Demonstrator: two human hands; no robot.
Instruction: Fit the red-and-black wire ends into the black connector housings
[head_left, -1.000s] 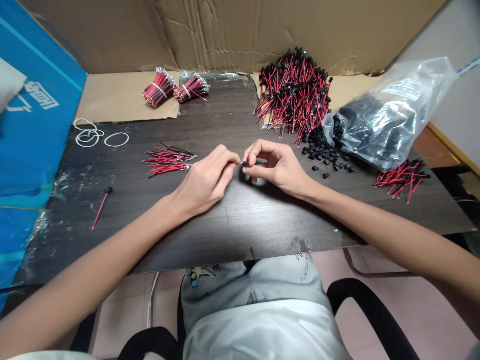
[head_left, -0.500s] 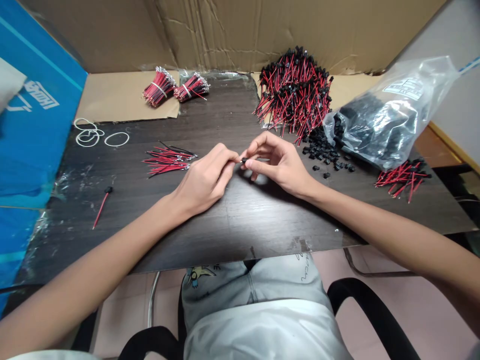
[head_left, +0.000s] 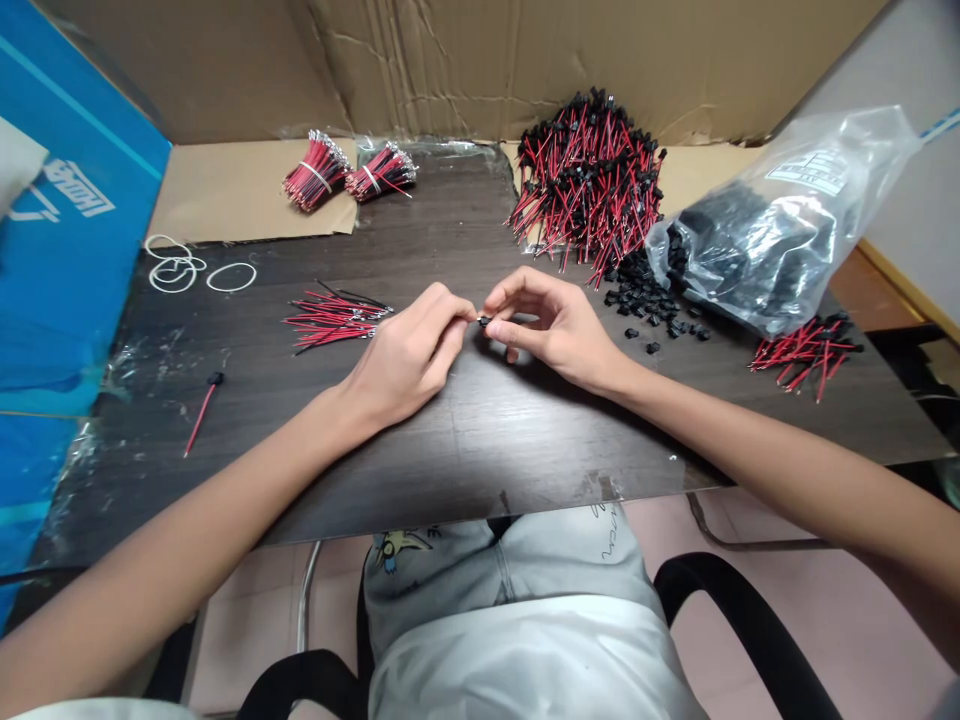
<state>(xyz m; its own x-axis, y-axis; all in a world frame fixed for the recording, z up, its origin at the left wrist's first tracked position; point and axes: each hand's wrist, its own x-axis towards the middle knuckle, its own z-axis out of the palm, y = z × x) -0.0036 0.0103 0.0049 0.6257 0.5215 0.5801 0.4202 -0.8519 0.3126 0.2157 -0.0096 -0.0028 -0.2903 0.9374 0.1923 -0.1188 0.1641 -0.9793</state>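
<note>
Over the middle of the table, my two hands meet fingertip to fingertip. My right hand pinches a small black connector housing between thumb and index finger. My left hand is closed in a pinch, a tiny bright metal tip showing at its fingertips beside the housing; the wire behind it is hidden by the fingers. Just left of that hand lies a loose bunch of red and black wires with metal terminals. Loose black housings are scattered beyond my right hand.
A large heap of wired connectors stands at the back, beside a clear plastic bag of black housings. More wired connectors lie right. Two banded wire bundles, white rubber bands and a single wired connector are left.
My fingertips have shifted very slightly around the housing, and a bright metal tip now shows beside it. Other things on the table stay put; the view has moved a little.
</note>
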